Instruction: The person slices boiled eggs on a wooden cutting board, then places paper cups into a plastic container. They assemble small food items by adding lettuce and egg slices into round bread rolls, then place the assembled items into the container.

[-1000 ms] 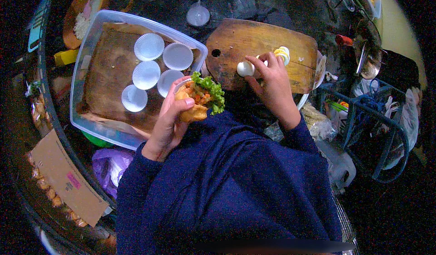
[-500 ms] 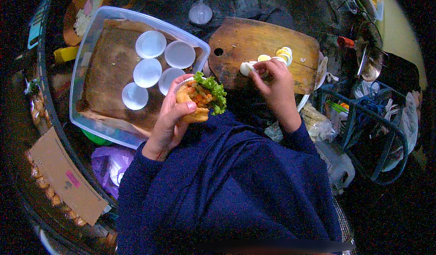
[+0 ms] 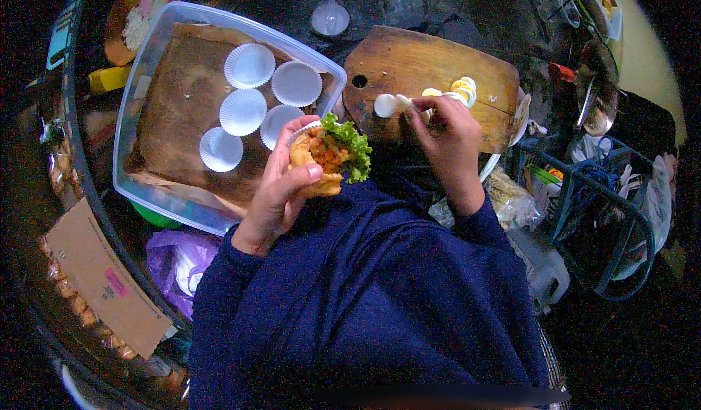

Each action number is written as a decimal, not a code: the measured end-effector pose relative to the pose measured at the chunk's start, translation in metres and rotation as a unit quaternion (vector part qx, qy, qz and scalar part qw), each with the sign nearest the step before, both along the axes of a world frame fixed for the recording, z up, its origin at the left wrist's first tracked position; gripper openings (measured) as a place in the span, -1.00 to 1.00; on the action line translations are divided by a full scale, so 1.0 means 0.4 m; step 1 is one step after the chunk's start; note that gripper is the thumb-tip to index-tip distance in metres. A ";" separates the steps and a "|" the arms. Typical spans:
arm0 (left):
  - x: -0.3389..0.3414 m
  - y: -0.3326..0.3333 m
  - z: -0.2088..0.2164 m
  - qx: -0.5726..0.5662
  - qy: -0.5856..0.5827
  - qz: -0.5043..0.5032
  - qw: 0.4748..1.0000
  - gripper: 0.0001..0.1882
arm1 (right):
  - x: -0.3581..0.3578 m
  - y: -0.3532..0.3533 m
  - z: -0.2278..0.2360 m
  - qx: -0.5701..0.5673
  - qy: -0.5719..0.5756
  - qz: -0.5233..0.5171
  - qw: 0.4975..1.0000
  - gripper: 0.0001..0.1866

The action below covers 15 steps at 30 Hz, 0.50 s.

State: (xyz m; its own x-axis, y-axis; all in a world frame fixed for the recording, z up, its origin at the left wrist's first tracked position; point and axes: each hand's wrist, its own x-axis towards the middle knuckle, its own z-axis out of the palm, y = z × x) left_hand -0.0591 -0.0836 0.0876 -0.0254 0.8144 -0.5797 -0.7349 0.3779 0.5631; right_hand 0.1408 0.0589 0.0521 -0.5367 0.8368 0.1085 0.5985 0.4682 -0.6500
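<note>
My left hand [image 3: 276, 191] is wrapped round a split bun [image 3: 321, 185] in a white paper cup, its thumb on the bread. The bun holds an orange, diced filling [image 3: 326, 152], and a frilly lettuce leaf [image 3: 353, 151] sticks out on its right side. Over the near edge of a wooden cutting board [image 3: 416, 56], my right hand [image 3: 449, 140] pinches a pale slice of boiled egg, partly hidden by the fingers. A loose white egg slice [image 3: 385, 105] lies left of these fingertips. More egg slices with yellow yolk [image 3: 464, 89] overlap just beyond the hand.
A clear plastic box [image 3: 125, 147] lined with brown paper stands at left, with several white paper cups [image 3: 243, 113] inside. Behind sits a small tied plastic bag [image 3: 330, 17]. A blue-grey basket [image 3: 606, 194] is at right; a purple bag [image 3: 171, 260] and cardboard [image 3: 102, 278] are at lower left.
The right fingers have drawn slightly back and right, pulling a slice away from the others; the leftmost egg slices now lie spread apart. The left hand still holds the bun, almost unmoved.
</note>
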 end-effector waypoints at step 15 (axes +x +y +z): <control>-0.004 -0.008 0.002 0.024 0.027 0.001 0.999 -0.21 | -0.101 -0.080 0.126 -0.270 0.152 0.148 0.939 -0.81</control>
State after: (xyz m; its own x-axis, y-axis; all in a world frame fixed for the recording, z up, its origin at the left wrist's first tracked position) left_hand -0.0607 -0.0868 0.0884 -0.0572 0.8407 -0.5384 -0.7045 0.3482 0.6185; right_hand 0.1005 0.0268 0.1024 -0.7671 0.6332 -0.1028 0.2422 0.1374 -0.9605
